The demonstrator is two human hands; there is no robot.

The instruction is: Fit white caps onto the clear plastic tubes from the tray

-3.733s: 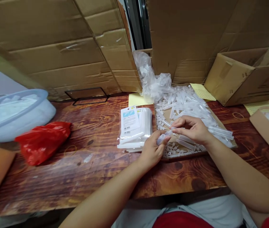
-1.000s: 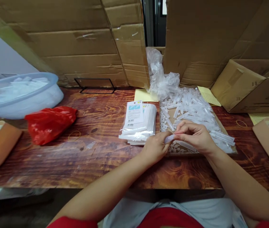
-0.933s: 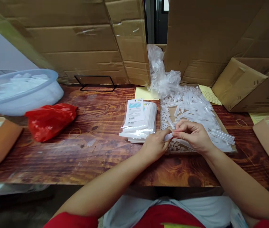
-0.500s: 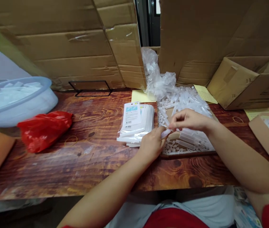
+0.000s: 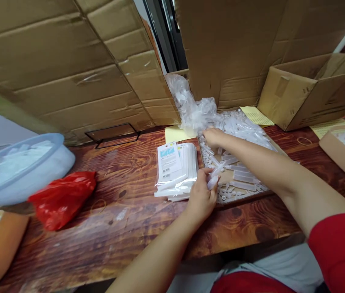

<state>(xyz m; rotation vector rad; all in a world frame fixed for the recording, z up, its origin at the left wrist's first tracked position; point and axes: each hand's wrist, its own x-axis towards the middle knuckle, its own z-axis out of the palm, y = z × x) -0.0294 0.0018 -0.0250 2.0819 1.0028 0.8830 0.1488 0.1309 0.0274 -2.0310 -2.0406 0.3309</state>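
My left hand is closed around a translucent plastic tube at the near left corner of a shallow cardboard tray. Loose clear tubes and small white plastic pieces lie spread over the tray. My right hand reaches to the tray's far left part, its fingertips down among the small pieces by a crumpled clear plastic bag. What those fingers touch or hold is hidden. Left of the tray lies a stack of clear packets with a printed card on top.
A red plastic bag and a pale blue basin of white pieces stand at left. A black wire stand is behind. An open cardboard box stands at back right; tan bins sit at both sides. Cardboard panels rise behind.
My right hand has left the tube in my left hand and moved away to the tray's far left part. My left hand still holds its tube. The view has tilted.
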